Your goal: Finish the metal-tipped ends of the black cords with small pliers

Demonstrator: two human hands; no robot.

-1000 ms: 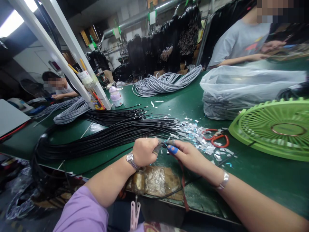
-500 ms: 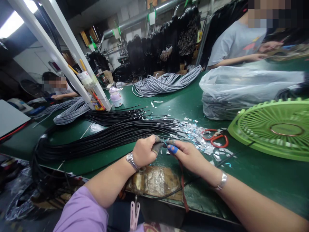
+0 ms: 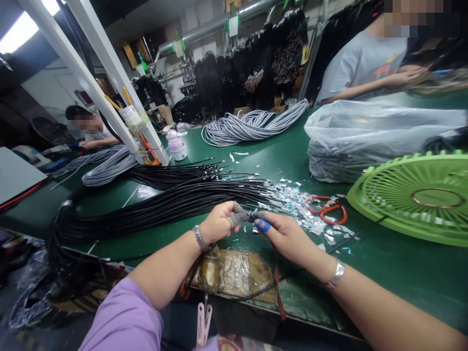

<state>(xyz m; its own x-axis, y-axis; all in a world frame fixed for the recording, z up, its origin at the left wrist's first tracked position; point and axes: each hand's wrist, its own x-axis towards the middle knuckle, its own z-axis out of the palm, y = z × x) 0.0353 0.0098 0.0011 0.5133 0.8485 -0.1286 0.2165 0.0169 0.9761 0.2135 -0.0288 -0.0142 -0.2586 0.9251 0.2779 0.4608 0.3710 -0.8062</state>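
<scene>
My left hand [image 3: 221, 222], its fingertips wrapped in grey tape, is closed in a pinch on the tip of a black cable. Meeting it, my right hand [image 3: 283, 235], with blue tape on the thumb, is pinched at the same cable tip. The fingers mostly cover this tip, and small pale and blue bits show between them. From below my right hand hangs a red strip [image 3: 278, 287]; where it is fixed is hidden. Behind both hands lies a thick bundle of black cables [image 3: 164, 209], its stripped ends pointing right towards scattered foil scraps [image 3: 296, 204].
Red-handled scissors [image 3: 334, 214] lie right of the scraps, beside a green fan [image 3: 417, 200]. A plastic bag [image 3: 343, 141] and coiled grey cables [image 3: 252, 124] stand further back. A taped cardboard piece [image 3: 241, 275] is at the table edge. Two people sit across the table.
My left hand has turned slightly and its fingers have straightened forward at the cable tip. The blue-white bits between the fingers show less. My right hand stays nearly where it was.
</scene>
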